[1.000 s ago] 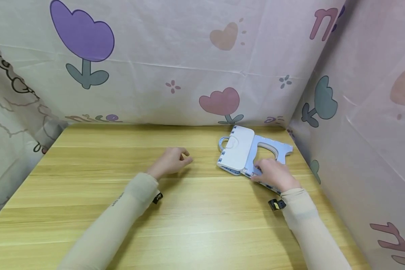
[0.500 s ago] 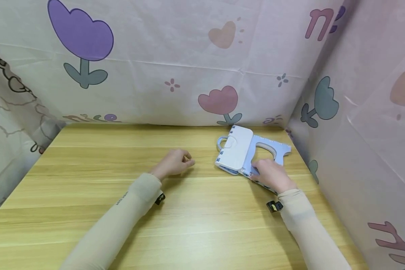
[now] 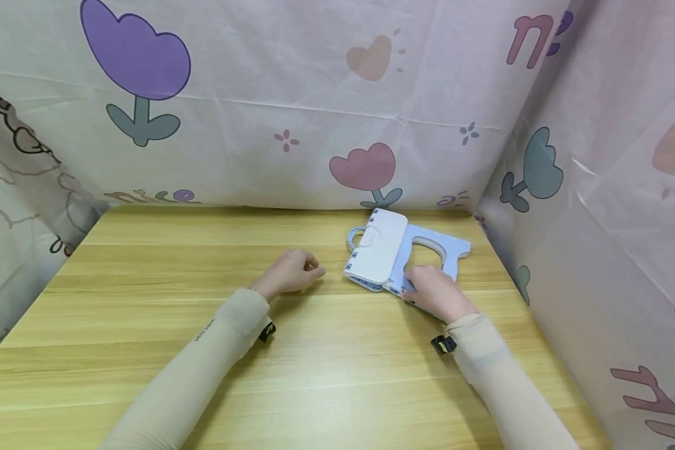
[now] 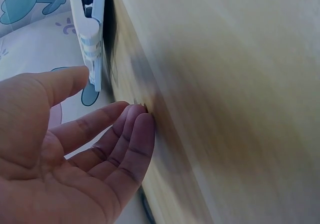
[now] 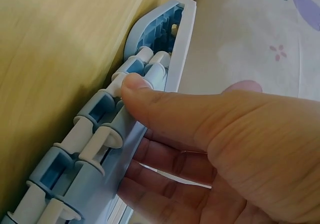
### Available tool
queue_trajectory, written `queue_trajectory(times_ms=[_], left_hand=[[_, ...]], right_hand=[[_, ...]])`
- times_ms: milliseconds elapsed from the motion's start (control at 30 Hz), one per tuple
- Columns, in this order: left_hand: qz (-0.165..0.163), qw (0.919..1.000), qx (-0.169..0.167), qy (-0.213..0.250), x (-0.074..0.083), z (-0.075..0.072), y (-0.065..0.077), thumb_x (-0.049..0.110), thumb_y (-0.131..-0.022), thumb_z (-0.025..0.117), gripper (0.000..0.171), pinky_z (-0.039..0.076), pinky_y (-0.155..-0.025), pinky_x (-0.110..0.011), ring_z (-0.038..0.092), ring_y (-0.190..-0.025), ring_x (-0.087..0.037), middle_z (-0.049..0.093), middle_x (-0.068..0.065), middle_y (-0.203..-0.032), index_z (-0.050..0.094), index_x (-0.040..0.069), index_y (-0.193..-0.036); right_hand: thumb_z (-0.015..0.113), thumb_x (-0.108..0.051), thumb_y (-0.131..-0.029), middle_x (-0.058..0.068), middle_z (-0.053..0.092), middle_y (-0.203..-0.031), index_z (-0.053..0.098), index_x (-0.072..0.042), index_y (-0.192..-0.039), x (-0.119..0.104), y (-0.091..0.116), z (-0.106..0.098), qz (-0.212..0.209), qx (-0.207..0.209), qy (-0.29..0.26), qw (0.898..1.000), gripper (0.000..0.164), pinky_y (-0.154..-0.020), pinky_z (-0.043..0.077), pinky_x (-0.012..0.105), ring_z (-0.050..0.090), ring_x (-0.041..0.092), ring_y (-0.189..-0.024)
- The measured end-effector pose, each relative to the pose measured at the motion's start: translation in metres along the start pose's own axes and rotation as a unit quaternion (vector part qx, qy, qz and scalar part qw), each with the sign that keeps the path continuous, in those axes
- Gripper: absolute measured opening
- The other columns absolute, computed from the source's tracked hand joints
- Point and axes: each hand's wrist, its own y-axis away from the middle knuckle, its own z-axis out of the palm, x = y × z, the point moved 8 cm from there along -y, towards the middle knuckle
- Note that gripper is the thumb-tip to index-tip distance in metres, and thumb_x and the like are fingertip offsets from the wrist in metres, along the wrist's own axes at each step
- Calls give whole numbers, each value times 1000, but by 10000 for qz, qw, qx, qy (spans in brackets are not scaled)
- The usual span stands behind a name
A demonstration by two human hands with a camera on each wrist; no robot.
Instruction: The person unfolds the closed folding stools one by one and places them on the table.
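Note:
A blue and white plastic folding stool (image 3: 378, 247) lies folded flat at the back right of the table, a small loop handle (image 3: 351, 237) on its left side. My right hand (image 3: 437, 292) grips its near edge; in the right wrist view the thumb (image 5: 142, 91) presses on the row of hinge knuckles (image 5: 100, 141) while the fingers reach under the blue panel. To the left of the stool, my left hand (image 3: 289, 273) holds nothing, its fingers loosely curved close to the wood. The left wrist view catches the stool's edge (image 4: 91, 41) just beyond that thumb.
The wood-grain table (image 3: 146, 300) spreads out to the left and in front. A patterned cloth (image 3: 247, 94) hangs right behind its back edge. Another cloth side (image 3: 613, 219) stands close along the right edge, and one more hangs at the left.
In the last half second my right hand has slid the folding stool a little to the left. My left hand has shifted slightly right and stays without a grip.

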Motion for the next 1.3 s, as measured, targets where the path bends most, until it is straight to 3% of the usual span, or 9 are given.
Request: queue_trajectory(times_ms=[333, 833, 1067, 1300], left_hand=[[-100, 9993, -167, 311, -5, 1, 0, 36, -108, 63, 35, 56, -90, -42, 64, -92, -21, 77, -10, -107, 81, 6, -109], [-286, 9971, -276, 656, -14, 0, 8, 37, -109, 61, 34, 47, -65, -29, 57, -69, -15, 69, -4, -84, 81, 9, -106], [-328, 9964, -375, 692, -23, -2, 12, 39, -110, 61, 42, 40, -58, -27, 46, -58, -13, 50, 4, -64, 69, 11, -79], [-435, 9946, -332, 887, -33, -7, 22, 39, -110, 61, 43, 41, -57, -27, 46, -58, -13, 50, 4, -63, 65, 12, -77]], right_hand=[[84, -18, -94, 2, 49, -71, 65, -10, -81, -23, -7, 7, -246, 33, 109, 9996, 24, -60, 38, 30, 47, 17, -67], [85, -16, -93, 3, 60, -78, 72, -7, -88, -66, -12, 10, -555, 171, 132, 9982, 17, -65, 51, 37, 52, 19, -71], [86, -16, -92, 6, 66, -83, 74, -6, -91, -87, -14, 13, -718, 211, 117, 9971, 16, -71, 60, 43, 57, 20, -73], [85, -15, -92, 6, 68, -84, 73, -6, -90, -100, -15, 14, -884, 287, 57, 9957, 15, -69, 60, 41, 58, 19, -72]])
